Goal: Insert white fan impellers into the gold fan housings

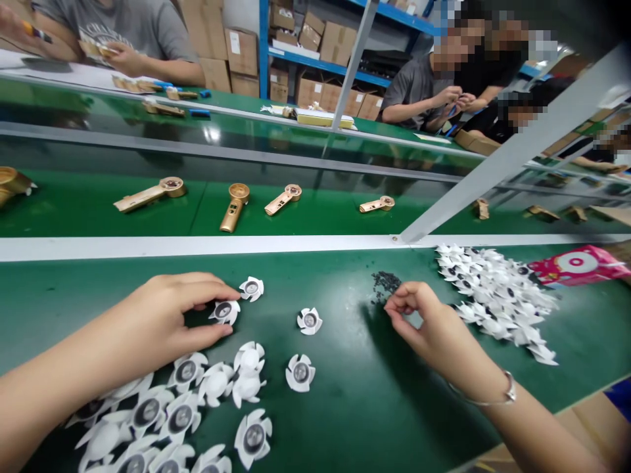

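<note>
My left hand (172, 315) has its thumb and forefinger around a small white fan impeller (225, 313) with a grey hub, low over the green tabletop. Close by its fingertips lies another impeller (252, 288). Two more impellers (309, 320) rest to the right of it, and a heap of impellers (182, 415) spreads below my left forearm. My right hand (418, 315) is closed in a pinch at the edge of a scatter of tiny black pieces (386, 282). Whatever sits between those fingertips is too small to make out.
A large pile of white impellers (497, 295) lies at right, beside a pink packet (579, 265). Beyond a white rail (197, 247), gold handheld fan bodies (234, 207) lie on a green belt. A slanted metal post (493, 151) rises at right. Several people sit across.
</note>
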Tool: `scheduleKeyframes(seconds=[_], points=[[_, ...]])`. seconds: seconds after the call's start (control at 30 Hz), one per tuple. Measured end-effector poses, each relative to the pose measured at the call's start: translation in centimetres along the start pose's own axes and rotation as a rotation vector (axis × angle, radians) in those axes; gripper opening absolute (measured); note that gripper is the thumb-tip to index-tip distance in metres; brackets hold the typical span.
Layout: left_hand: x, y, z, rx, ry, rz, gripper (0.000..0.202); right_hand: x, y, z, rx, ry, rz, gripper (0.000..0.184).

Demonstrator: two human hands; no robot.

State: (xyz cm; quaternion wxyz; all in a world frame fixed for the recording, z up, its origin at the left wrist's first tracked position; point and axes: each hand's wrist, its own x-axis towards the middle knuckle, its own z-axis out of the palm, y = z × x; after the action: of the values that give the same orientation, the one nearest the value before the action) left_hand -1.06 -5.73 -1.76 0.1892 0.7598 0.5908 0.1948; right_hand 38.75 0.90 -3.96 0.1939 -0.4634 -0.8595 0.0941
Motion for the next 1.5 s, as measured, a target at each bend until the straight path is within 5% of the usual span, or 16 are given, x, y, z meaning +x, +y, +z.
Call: scheduleKeyframes(seconds=[0.43,0.6,0.77,0.87,0.97,1.23,1.5], points=[[-0.4,-0.1,-0.3,-0.114,0.079,-0.079,0.028,0.0,-0.5,0.2,0.032,-0.025,-0.002,0.006],[-0.6,0.7,-0.8,-0.248,0.077,-0.129,0.032,0.9,-1.3,-0.1,0.166,0.032,0.085,0.018],[-1.3,3.3,-0.7,-0.481,0.009,-0.210,0.052,3.0,-8.8,0.2,0.497,0.122,0.072,0.030],[-1.7,4.7,-0.5,-0.657,-0.018,-0.196,0.055,4.4,-14.2,0.9,0.688,0.066,-0.136,0.038],[-2.0,5.4,-0.5,-0.779,-0.077,-0.209,0.058,5.5,-16.8,1.7,0.735,-0.018,-0.274,0.042],[-2.1,5.5,-1.2,-0.798,-0.009,-0.243,0.062,5.8,-16.3,2.4,0.839,-0.108,-0.187,0.043],[-1.9,5.2,-1.1,-0.791,-0.036,-0.262,0.057,6.4,-16.3,2.7,0.460,0.024,-0.370,0.048]])
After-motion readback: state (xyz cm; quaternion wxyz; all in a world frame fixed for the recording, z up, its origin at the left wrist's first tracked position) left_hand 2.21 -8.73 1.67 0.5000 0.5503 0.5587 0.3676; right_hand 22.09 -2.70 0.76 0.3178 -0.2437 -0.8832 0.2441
